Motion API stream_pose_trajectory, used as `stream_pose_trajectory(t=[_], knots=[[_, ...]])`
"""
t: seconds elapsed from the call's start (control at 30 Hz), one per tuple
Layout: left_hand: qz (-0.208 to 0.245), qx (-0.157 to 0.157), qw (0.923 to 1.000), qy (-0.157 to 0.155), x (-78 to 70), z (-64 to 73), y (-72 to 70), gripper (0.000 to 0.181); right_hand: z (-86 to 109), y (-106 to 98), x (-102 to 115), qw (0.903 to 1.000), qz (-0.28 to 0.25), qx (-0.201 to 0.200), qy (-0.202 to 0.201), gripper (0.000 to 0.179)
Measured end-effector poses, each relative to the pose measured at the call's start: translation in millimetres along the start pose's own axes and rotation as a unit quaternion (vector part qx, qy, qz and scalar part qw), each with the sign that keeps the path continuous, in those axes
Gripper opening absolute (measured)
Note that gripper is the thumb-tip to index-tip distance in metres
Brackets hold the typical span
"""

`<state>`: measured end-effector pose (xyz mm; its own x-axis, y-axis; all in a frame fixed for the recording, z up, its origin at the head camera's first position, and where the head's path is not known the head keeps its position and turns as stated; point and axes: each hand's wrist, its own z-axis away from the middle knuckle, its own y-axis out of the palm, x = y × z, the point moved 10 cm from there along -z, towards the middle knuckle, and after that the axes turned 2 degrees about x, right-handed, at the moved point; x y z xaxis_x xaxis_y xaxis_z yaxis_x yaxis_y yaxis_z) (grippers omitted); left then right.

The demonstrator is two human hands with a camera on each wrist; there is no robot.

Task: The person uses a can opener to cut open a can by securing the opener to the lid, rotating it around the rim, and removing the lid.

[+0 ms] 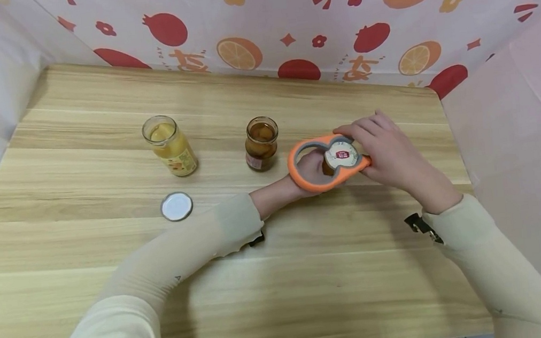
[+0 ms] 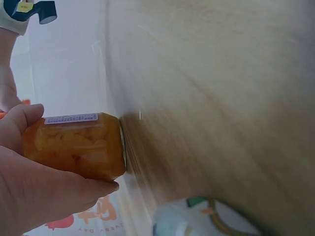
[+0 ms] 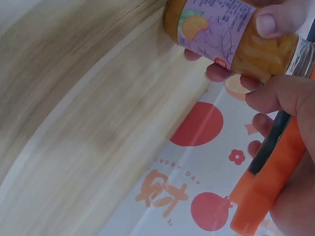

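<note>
My left hand (image 2: 44, 191) grips a glass jar of orange fruit (image 2: 74, 147) by its side, fingers and thumb curled round it. A purple label with an orange on it (image 3: 214, 29) shows in the right wrist view. Over the jar's white printed lid (image 1: 341, 154) sits an orange jar opener with grey lining (image 1: 318, 187), its smaller opening around the lid. My right hand (image 1: 387, 150) holds the opener's right end with curled fingers. Whether the jar's base touches the table cannot be told.
On the wooden table (image 1: 281, 286), left of my hands, stand a lidless jar of yellow fruit (image 1: 180, 158) and a lidless brown jar (image 1: 261, 148). A white lid (image 1: 176, 206) lies nearer me. A fruit-print curtain (image 1: 257, 14) hangs behind the table.
</note>
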<state>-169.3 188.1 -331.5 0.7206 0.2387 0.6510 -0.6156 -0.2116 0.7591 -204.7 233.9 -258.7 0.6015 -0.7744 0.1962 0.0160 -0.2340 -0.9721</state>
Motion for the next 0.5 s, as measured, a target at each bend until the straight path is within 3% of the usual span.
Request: stream_pose_trajectory(t=[0.03, 0.17, 0.27, 0.37, 0.47, 0.5], knots=[[0.021, -0.009, 0.9997, -0.013, 0.4, -0.4, -2.0, 0.059, -0.7, 0, 0, 1.0000, -0.003, -0.001, -0.007, 0.066], [-0.017, -0.021, 0.9989, -0.038, -5.6, -3.3, -9.0, 0.057, -3.9, -3, 2, 0.9991, -0.016, -0.011, -0.037, 0.070], [-0.013, -0.038, 0.9976, -0.056, -5.1, -3.3, -13.3, 0.056, -5.8, -4, 3, 0.9982, -0.020, -0.019, -0.054, 0.070], [0.021, -0.021, 0.9971, -0.070, 1.7, -0.4, -8.3, 0.064, -7.2, -4, 3, 0.9977, -0.017, -0.021, -0.063, 0.071], [-0.056, 0.012, 0.9962, -0.065, 4.4, 1.2, -3.2, 0.085, -8.8, -3, 1, 0.9975, -0.018, -0.017, -0.066, 0.069], [-0.137, 0.029, 0.9886, -0.054, 3.3, 1.2, -0.5, 0.098, -9.3, -3, 0, 0.9974, -0.021, -0.015, -0.068, 0.068]])
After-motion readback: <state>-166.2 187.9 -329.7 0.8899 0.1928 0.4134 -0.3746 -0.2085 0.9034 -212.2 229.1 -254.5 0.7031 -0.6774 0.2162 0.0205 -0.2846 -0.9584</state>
